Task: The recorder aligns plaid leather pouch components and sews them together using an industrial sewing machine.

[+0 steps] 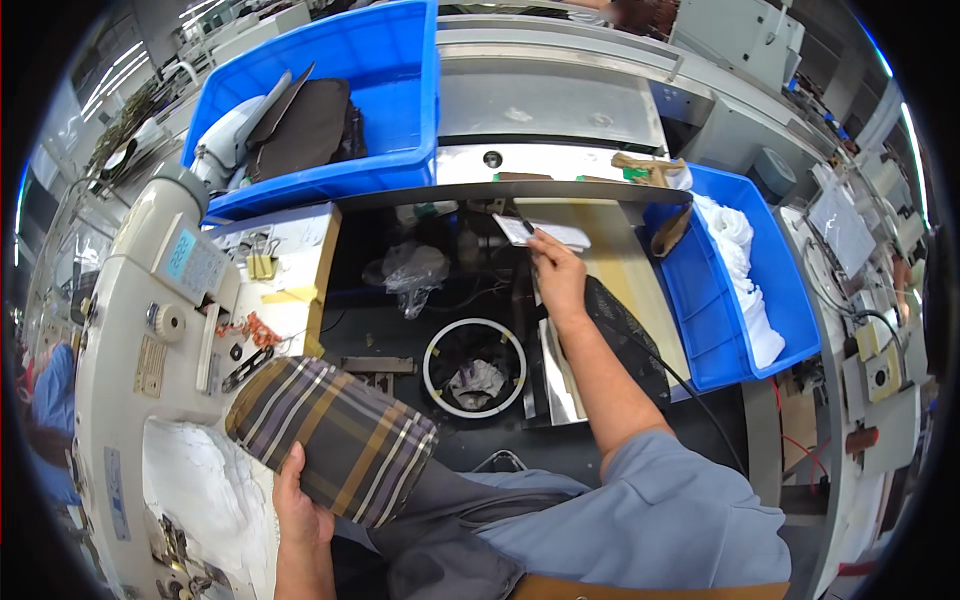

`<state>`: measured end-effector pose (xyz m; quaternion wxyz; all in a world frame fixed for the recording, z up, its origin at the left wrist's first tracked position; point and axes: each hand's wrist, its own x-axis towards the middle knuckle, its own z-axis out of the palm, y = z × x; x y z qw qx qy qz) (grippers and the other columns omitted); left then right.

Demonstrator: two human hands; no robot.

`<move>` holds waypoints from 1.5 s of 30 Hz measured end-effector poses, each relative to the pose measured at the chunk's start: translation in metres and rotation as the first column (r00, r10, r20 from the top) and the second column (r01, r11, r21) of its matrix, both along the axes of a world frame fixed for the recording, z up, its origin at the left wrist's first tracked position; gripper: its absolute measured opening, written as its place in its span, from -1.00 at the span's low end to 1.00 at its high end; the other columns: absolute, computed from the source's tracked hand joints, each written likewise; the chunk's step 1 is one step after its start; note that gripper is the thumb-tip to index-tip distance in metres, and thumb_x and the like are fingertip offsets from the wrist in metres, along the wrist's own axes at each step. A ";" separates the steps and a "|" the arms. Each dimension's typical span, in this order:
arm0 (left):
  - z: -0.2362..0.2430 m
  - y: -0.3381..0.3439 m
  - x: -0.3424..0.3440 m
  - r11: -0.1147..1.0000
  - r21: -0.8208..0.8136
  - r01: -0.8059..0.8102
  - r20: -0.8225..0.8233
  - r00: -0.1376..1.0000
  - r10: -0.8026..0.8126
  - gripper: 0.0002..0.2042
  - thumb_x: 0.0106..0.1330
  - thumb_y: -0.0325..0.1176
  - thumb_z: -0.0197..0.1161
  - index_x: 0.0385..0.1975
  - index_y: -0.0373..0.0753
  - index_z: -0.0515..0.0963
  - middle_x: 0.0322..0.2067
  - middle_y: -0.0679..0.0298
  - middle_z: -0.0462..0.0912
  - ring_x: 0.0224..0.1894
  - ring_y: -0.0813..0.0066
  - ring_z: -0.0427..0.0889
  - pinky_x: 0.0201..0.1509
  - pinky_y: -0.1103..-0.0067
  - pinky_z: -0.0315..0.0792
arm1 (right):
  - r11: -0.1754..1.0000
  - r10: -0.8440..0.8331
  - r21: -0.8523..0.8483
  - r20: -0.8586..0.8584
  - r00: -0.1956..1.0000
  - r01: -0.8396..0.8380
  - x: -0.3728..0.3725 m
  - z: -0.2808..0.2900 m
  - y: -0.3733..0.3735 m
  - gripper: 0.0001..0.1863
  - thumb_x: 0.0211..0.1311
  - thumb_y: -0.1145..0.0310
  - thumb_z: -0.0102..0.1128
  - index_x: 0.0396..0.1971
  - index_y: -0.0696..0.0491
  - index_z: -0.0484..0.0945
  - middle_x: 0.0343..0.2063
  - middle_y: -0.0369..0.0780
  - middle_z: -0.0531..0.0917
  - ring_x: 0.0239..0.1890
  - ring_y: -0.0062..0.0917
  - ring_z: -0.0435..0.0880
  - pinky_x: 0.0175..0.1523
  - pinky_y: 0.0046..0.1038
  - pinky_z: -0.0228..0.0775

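Observation:
My left hand (302,505) grips the near edge of a plaid fabric piece (335,432), brown with grey, gold and white stripes and a rounded far end. Its thumb lies on top and the other fingers are hidden underneath. The piece is tilted above my lap, beside the sewing machine bed. Further off, my right hand (557,272) reaches forward with its fingers pinched at the edge of a white flat pad (562,236). A small dark object shows by the fingertips; its kind cannot be made out.
A sewing machine (130,300) with a lit panel stands at left. Behind it, a blue bin (405,120) holds dark fabric pieces. Another blue bin (700,345) at right contains white material. Below the work surface, a white-rimmed round bin (430,372) sits near my knees. A black cable (690,385) runs at right.

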<state>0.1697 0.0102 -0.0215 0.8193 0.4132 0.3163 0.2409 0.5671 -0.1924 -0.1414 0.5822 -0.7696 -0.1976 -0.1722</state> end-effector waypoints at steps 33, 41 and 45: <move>-0.005 0.002 -0.006 0.997 0.058 0.057 -0.026 0.998 -0.055 -0.51 0.38 -0.32 0.12 0.27 -0.40 0.33 0.14 0.07 0.55 0.15 0.21 0.57 0.26 0.33 0.44 | 0.129 0.837 0.686 -0.462 -0.292 -0.716 -0.182 0.038 0.072 -0.09 0.44 -0.38 -0.45 0.42 0.13 0.19 0.24 -0.13 0.49 0.22 -0.38 0.52 0.30 -0.25 0.37; 0.022 -0.001 -0.036 0.982 0.183 -0.050 0.297 0.955 -0.007 -0.43 0.28 -0.31 0.27 0.29 -0.36 0.35 0.25 0.11 0.47 0.34 0.18 0.40 0.47 0.26 0.20 | -0.011 0.909 0.781 -0.253 -0.332 -0.625 -0.247 0.074 0.066 -0.52 0.46 0.26 0.14 0.28 0.10 0.35 0.14 -0.26 0.55 0.16 -0.51 0.56 0.19 -0.36 0.51; 0.030 0.005 -0.077 0.845 0.531 -0.073 0.287 0.953 -0.098 -0.26 0.20 -0.22 0.46 0.37 -0.22 0.28 0.32 0.15 0.40 0.37 0.19 0.38 0.50 0.17 0.14 | 0.000 0.932 0.816 -0.209 -0.296 -0.577 -0.257 0.089 0.092 -0.64 0.47 0.37 0.14 0.17 0.16 0.46 0.03 -0.32 0.62 0.06 -0.66 0.56 0.16 -0.51 0.44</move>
